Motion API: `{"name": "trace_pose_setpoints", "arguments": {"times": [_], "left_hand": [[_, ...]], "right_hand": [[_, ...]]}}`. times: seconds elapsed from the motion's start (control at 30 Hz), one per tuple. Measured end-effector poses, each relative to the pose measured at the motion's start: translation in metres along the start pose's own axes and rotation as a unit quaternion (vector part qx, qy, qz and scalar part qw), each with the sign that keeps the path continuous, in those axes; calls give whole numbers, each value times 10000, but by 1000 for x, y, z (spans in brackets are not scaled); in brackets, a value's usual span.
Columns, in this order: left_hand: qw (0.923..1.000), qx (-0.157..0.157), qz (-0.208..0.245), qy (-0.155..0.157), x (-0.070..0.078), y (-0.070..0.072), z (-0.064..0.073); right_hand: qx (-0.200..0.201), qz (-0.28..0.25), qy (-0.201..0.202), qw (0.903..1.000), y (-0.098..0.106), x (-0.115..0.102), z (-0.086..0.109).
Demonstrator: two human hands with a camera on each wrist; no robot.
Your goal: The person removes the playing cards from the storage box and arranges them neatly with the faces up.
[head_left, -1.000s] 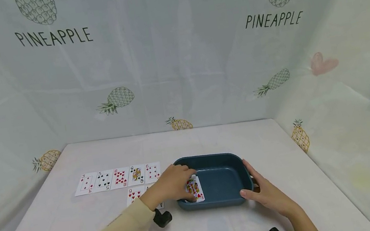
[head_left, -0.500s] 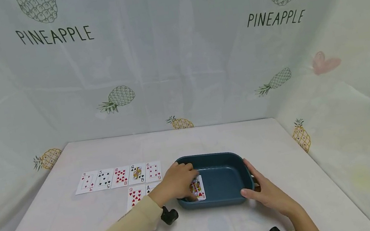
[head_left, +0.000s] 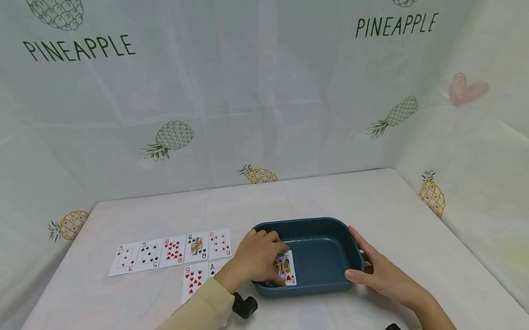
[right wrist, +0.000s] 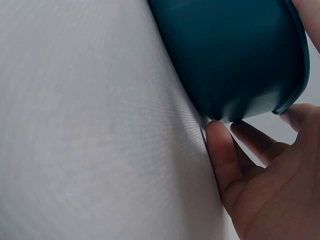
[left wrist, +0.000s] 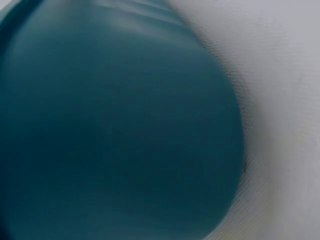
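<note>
A dark blue tray point(head_left: 321, 264) sits on the table. My left hand point(head_left: 259, 255) reaches over its left end, with finger and thumb at the far and near edges of a king playing card point(head_left: 288, 268) inside. Part of the card is hidden under the hand. My right hand point(head_left: 386, 275) holds the tray's right end, thumb at the near corner and fingers along the outer wall. In the right wrist view, fingertips point(right wrist: 218, 131) touch the tray's outside close to the table. The left wrist view shows only the tray's outer wall point(left wrist: 125, 120) and tablecloth.
A row of several playing cards point(head_left: 171, 252) lies face up left of the tray. Nearer, a heart card point(head_left: 194, 280) and an ace point(head_left: 216, 269) lie partly covered by the left arm. Behind the table point(head_left: 321, 196) hangs a pineapple-print cloth point(head_left: 250, 75).
My left hand has moved slightly right, and the king card has shifted right with it inside the tray. The right hand keeps its hold on the tray.
</note>
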State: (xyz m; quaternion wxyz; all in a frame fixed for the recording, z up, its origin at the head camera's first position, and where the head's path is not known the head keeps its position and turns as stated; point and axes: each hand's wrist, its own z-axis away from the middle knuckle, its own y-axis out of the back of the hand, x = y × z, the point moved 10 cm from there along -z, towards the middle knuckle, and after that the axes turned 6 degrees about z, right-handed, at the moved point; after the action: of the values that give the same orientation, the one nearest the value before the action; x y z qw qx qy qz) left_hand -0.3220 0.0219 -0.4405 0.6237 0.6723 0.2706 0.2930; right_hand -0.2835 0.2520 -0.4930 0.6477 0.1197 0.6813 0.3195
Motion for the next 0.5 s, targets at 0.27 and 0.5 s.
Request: {"name": "trace_pose_setpoints", "arguments": {"times": [0.27,0.5], "left_hand": [[9996,230,135,-70,0,0,1],[9989,395,244,-5,-3,-3,-1]], "right_hand": [[-9,23,30,10000,0,-2,0],[-22,-15,12,10000,0,-2,0]]}}
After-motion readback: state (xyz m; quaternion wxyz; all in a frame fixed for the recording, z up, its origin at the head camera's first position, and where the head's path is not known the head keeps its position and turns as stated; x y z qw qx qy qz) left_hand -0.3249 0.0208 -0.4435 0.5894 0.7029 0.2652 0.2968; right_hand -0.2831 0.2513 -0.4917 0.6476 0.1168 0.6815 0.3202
